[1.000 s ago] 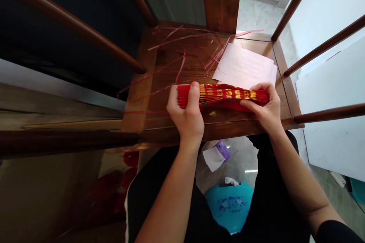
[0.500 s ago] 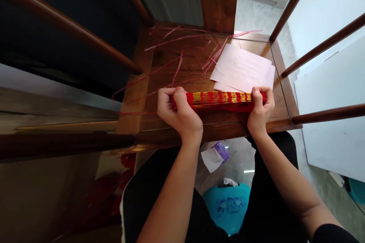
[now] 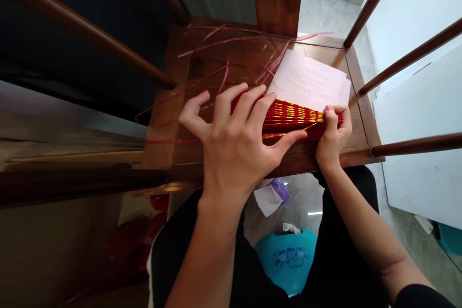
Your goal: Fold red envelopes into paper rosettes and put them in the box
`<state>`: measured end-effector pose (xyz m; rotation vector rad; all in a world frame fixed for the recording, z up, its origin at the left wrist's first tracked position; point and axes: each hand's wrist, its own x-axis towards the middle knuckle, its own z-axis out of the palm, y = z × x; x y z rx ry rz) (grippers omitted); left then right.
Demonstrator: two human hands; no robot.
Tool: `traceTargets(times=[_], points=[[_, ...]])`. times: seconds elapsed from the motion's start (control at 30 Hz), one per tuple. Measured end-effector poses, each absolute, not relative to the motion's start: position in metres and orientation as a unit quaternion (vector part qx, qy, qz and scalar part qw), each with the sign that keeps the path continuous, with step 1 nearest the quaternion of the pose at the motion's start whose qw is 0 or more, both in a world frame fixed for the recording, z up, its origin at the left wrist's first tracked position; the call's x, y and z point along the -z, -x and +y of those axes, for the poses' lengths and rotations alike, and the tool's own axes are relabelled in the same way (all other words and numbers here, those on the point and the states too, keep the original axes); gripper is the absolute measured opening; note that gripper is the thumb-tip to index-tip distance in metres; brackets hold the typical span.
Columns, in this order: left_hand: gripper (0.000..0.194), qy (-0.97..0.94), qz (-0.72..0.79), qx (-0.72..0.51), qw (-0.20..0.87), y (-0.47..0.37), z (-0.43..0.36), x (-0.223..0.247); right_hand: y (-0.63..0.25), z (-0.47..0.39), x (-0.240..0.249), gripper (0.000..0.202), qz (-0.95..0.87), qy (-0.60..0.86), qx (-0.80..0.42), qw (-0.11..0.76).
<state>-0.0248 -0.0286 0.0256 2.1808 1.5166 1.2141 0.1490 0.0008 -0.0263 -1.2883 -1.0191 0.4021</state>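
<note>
A pleated red paper piece with gold markings (image 3: 294,114) lies across the front of the wooden seat (image 3: 184,154). Its right end is pinched in my right hand (image 3: 334,130), thumb on top. Toward the left its folds fan apart. My left hand (image 3: 238,134) is spread over that left part, fingers apart and thumb stretched to the right along the near folds. The hand hides most of the left end, and I cannot tell whether the fingertips touch the pleats. White sheets of paper (image 3: 308,77) lie just behind the pleated piece.
Thin pink strings (image 3: 220,48) are strewn over the back and left of the seat. Brown wooden spindles (image 3: 407,60) rise along both sides. Below, a purple packet with a white tissue (image 3: 279,192) and a turquoise plastic object (image 3: 288,260) are on the floor between my legs.
My left hand has let go of the left end and opened out over the piece. The pleats there have fanned apart from a tight stack. My right hand keeps its grip.
</note>
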Motion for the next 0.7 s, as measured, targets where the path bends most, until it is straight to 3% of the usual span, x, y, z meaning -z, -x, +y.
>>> traceTargets(times=[0.1,0.2,0.27,0.37,0.4,0.53,0.7], points=[[0.069,-0.764,0.511,-0.372,0.125,0.037,-0.032,-0.034,-0.149,0.001,0.026,0.026,-0.458,0.564,-0.176,0.664],[0.059,-0.75,0.538,-0.371,0.101,0.053,-0.027,-0.032,-0.149,0.002,0.026,0.025,-0.464,0.562,-0.174,0.663],[0.065,-0.735,0.544,-0.393,0.088,0.066,-0.018,-0.021,-0.149,0.002,0.026,0.025,-0.462,0.564,-0.176,0.662],[0.118,-0.735,0.486,-0.452,0.14,0.084,0.002,0.004,-0.15,0.002,0.026,0.023,-0.458,0.561,-0.187,0.664],[0.128,-0.732,0.462,-0.466,0.183,0.089,0.009,0.012,-0.151,0.003,0.026,0.023,-0.458,0.56,-0.19,0.664],[0.122,-0.699,0.415,-0.462,0.354,0.1,0.027,0.029,-0.151,0.003,0.027,0.023,-0.455,0.566,-0.193,0.66],[0.087,-0.672,0.442,-0.478,0.353,0.093,0.024,0.021,-0.152,0.004,0.028,0.024,-0.455,0.57,-0.189,0.658]])
